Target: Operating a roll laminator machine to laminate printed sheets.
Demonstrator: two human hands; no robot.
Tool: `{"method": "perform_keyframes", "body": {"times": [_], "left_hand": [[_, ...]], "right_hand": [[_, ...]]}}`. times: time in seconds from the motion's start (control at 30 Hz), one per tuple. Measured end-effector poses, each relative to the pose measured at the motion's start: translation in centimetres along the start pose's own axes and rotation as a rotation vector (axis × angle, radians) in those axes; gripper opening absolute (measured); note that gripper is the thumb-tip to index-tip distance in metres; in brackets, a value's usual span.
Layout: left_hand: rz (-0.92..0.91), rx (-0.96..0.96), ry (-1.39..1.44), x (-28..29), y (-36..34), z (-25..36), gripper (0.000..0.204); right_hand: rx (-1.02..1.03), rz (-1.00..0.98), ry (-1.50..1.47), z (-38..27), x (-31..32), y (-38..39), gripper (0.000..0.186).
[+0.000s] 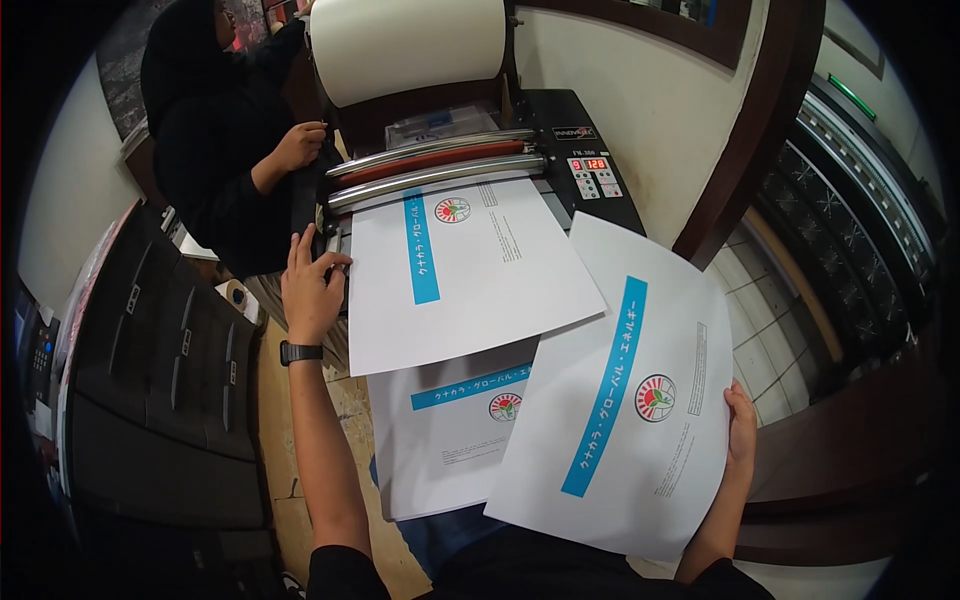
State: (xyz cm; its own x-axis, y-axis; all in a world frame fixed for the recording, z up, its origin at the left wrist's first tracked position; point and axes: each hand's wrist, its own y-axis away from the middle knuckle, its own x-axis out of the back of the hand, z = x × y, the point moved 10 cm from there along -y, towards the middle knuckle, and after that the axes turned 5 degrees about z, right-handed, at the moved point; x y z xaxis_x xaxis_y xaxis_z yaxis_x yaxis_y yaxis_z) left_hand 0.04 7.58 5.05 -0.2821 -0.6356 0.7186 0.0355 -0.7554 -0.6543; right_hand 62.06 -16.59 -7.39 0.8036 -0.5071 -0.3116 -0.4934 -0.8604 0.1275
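Observation:
My left hand (313, 272) rests at the near left corner of a roller machine (617, 140) with fingers apart, touching beside a printed white sheet (520, 280) with a blue band. That sheet's far edge lies at the chrome rollers (440, 180). My right hand (737, 420) is closed on the right edge of a similar printed sheet (690, 310), held tilted at the lower right; its thumb shows on the edge, other fingers partly hidden. More printed sheets (410, 460) sit below the upper one, above my lap, partly covered.
A co-worker (205, 140) in black stands at the machine's left, one hand near the rollers. A large white roll (405, 45) tops the machine. Dark drawers (170, 380) stand left. A dark wooden frame (760, 130), tiled floor (760, 320) and long black equipment (830, 200) are at right.

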Motion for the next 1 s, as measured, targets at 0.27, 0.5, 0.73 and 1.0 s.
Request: {"method": "perform_keyframes", "body": {"times": [0.27, 0.5, 0.73, 1.0], "left_hand": [[0.013, -0.006, 0.02, 0.0, 0.0, 0.2, 0.019], [0.044, -0.03, 0.025, 0.4, 0.2, -0.2, 0.017], [0.018, -0.056, 0.037, 0.0, 0.1, -0.2, 0.012], [-0.004, -0.037, 0.038, 0.1, 0.2, -0.2, 0.012]], "right_hand": [[-0.024, -0.148, 0.013, 0.1, -3.1, 0.4, 0.04], [-0.017, -0.325, 0.015, -0.4, -10.4, 1.0, 0.04], [-0.077, -0.402, 0.012, 1.6, -17.1, -0.1, 0.038], [0.004, -0.418, 0.188, 4.2, -20.8, -4.0, 0.032]]}}
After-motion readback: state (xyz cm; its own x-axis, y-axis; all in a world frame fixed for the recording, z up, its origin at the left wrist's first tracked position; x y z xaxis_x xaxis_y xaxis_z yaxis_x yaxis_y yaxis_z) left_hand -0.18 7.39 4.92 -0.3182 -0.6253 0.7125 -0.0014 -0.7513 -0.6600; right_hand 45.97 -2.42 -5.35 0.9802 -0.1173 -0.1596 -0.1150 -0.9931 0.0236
